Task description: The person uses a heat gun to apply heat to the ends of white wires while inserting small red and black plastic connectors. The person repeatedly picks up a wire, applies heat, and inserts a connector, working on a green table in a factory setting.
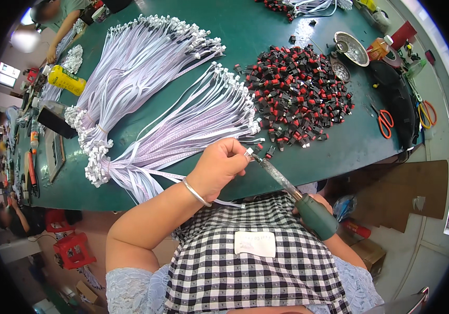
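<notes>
My checked apron (256,261) fills the bottom. My right hand (316,206) is wrapped around the green handle of a soldering iron (287,183), tip raised to my left hand (219,165), which pinches a white wire end (249,152) above the green surface (339,146), near the pile of red-and-black connectors (297,89).
</notes>
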Demonstrator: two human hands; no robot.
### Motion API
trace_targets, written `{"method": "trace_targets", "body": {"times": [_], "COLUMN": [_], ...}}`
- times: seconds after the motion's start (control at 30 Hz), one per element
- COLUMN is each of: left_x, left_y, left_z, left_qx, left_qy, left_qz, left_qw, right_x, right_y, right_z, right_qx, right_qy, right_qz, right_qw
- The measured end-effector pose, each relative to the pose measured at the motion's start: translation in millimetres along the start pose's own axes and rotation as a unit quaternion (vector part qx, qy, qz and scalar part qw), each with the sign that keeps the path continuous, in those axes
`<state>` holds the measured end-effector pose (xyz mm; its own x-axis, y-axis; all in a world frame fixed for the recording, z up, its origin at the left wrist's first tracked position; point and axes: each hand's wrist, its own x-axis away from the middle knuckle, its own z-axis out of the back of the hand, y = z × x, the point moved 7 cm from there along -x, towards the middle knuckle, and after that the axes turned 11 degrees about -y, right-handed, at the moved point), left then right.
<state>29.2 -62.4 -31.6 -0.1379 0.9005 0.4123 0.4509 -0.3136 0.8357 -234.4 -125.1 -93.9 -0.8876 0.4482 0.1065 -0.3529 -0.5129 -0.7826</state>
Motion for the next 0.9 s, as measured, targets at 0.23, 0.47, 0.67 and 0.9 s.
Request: {"method": "trace_targets", "body": {"times": [0.23, 0.47, 0.67, 0.9], "left_x": [-3.2, -2.6, 8.7, 17.4], "left_y": [-3.5, -3.9, 0.7, 0.8], "left_z": [2.4, 4.7, -4.6, -13.1], "left_qx": [-0.008, 0.001, -0.015, -0.043], "left_qy": [0.001, -0.005, -0.024, -0.058], "left_qz": [-0.003, 0.008, 0.017, 0.042], "left_qw": [1.0, 1.0, 0.999, 0.997], "right_x": [6.9, -25.7, -86.7, -122.6], "right_y": [31.5, -22.8, -81.1, -105.2], "right_z": [-20.8, 10.0, 37.2, 19.5], "right_qx": [-0.03, -0.446, -0.405, -0.456], "right_qy": [-0.044, 0.005, 0.073, 0.041], "right_qz": [-0.032, -0.074, -0.011, -0.034], "right_qw": [0.998, 0.892, 0.911, 0.888]}}
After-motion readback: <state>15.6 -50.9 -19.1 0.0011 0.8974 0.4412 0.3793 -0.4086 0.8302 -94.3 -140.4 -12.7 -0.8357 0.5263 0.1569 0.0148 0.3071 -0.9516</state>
